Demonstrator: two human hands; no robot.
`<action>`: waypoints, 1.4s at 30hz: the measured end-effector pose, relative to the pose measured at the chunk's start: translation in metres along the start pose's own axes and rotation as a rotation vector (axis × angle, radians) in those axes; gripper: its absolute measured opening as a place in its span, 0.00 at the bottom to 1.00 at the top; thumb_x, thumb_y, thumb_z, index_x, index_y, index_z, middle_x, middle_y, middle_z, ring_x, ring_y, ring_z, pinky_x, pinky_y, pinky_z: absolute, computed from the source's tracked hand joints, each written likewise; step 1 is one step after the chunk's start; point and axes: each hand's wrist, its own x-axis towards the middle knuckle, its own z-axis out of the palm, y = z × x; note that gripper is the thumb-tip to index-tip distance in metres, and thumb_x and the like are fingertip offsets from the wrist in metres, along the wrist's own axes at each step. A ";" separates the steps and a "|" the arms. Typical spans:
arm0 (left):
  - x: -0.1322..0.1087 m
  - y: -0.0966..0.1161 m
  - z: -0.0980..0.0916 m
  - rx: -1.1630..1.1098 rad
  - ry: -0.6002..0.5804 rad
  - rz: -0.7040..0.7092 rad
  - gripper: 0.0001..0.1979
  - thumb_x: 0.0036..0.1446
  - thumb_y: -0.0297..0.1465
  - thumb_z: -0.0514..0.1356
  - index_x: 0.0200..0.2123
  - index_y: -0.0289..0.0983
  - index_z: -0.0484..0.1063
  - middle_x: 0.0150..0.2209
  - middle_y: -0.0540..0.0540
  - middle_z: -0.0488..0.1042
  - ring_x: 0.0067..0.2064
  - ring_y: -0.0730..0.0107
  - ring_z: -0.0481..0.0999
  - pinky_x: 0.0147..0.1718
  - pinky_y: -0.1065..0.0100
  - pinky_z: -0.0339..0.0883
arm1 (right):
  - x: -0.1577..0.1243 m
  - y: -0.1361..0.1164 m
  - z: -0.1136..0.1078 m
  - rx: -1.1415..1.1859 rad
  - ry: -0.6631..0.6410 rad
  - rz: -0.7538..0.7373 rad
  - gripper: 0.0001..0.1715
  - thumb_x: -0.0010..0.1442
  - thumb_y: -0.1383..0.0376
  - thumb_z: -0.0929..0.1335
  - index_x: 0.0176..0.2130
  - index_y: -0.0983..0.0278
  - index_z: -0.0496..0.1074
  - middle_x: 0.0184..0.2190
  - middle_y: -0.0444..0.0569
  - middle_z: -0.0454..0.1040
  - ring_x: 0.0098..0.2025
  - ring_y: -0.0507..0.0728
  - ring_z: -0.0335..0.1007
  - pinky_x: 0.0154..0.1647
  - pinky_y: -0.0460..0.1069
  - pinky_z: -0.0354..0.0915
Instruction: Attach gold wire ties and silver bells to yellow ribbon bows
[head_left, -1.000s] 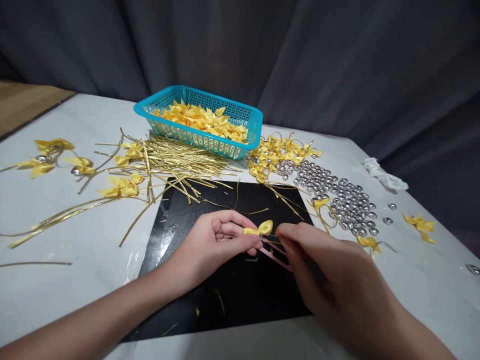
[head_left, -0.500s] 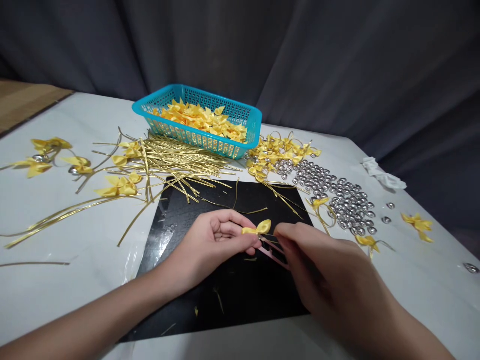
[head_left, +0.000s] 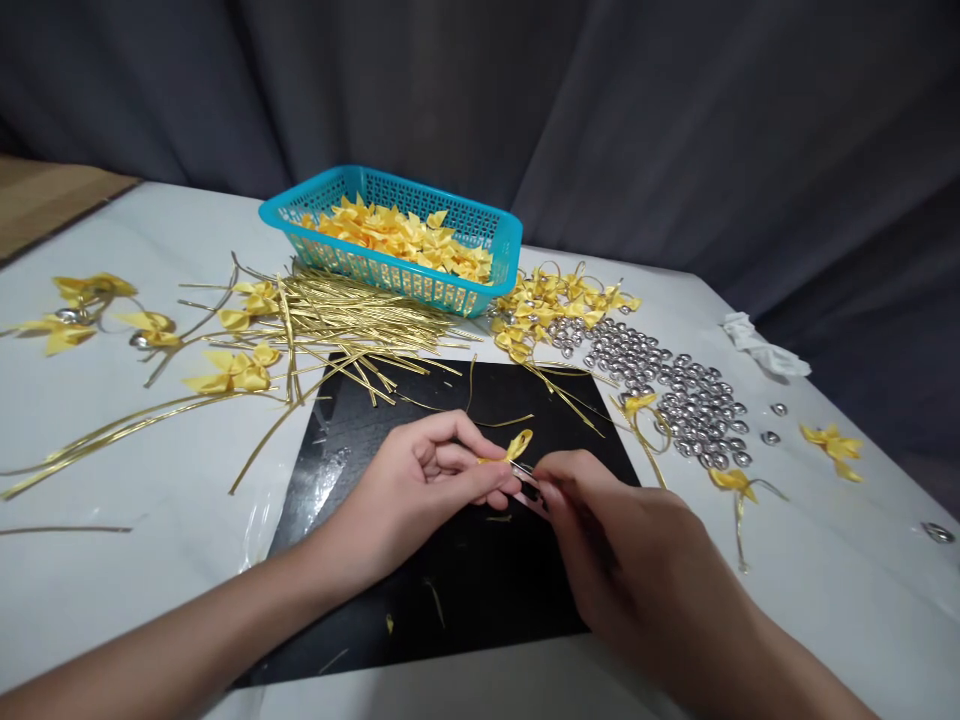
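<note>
My left hand (head_left: 442, 470) pinches a small yellow ribbon bow (head_left: 516, 447) between thumb and fingertips, above the black mat (head_left: 480, 590). One looped end of the bow sticks up past the fingers. My right hand (head_left: 600, 520) is closed around a small pink tool (head_left: 534, 502) with thin metal tips; its exact kind is mostly hidden by the fingers. Those tips touch or nearly touch the bow at my left fingertips. Thin gold scraps (head_left: 436, 603) lie on the mat below.
Behind the mat stands a turquoise basket (head_left: 390, 263) of yellow ribbon pieces. A heap of gold twist ties (head_left: 360, 310) lies before it. Silver beads (head_left: 682, 400) and finished-looking yellow bows (head_left: 559, 300) spread to the right. More bows (head_left: 236, 368) lie left. A crumpled white tissue (head_left: 761, 345) sits far right.
My right hand has moved left, bringing the tool's tips in closer to the bow. The bow's loop has turned in my left fingers and now stands more upright.
</note>
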 end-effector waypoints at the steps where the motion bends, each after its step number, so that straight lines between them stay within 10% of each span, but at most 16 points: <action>1: -0.001 0.000 0.001 0.011 0.009 0.015 0.08 0.50 0.30 0.64 0.26 0.35 0.68 0.27 0.48 0.79 0.31 0.72 0.79 0.33 0.73 0.70 | 0.000 0.000 0.001 -0.005 0.003 0.003 0.09 0.64 0.69 0.56 0.35 0.63 0.63 0.17 0.39 0.67 0.12 0.47 0.58 0.14 0.44 0.50; 11: -0.016 -0.005 0.001 0.682 0.128 0.485 0.09 0.56 0.27 0.58 0.29 0.42 0.77 0.30 0.50 0.79 0.33 0.70 0.76 0.35 0.73 0.67 | -0.001 -0.001 0.024 0.096 0.220 -0.036 0.07 0.63 0.73 0.58 0.39 0.62 0.58 0.20 0.37 0.68 0.15 0.46 0.63 0.16 0.40 0.53; 22: -0.026 -0.012 0.002 0.632 0.085 0.404 0.09 0.55 0.35 0.58 0.32 0.43 0.79 0.31 0.47 0.79 0.33 0.65 0.75 0.32 0.72 0.69 | -0.004 0.000 0.027 0.259 0.270 -0.176 0.18 0.59 0.78 0.59 0.46 0.61 0.59 0.30 0.41 0.71 0.24 0.46 0.67 0.25 0.39 0.62; 31: -0.025 -0.011 0.002 0.930 0.192 0.872 0.08 0.57 0.24 0.55 0.34 0.39 0.73 0.31 0.51 0.80 0.30 0.74 0.78 0.29 0.79 0.72 | 0.001 0.001 0.032 0.418 0.337 -0.238 0.18 0.59 0.78 0.60 0.46 0.62 0.60 0.27 0.43 0.70 0.23 0.47 0.67 0.22 0.41 0.62; 42: -0.020 -0.003 0.003 1.024 0.200 1.001 0.05 0.56 0.22 0.58 0.32 0.33 0.73 0.31 0.47 0.80 0.31 0.78 0.78 0.36 0.82 0.71 | -0.003 0.003 0.039 0.489 0.291 -0.147 0.15 0.60 0.77 0.60 0.44 0.60 0.61 0.33 0.44 0.70 0.29 0.46 0.69 0.27 0.40 0.64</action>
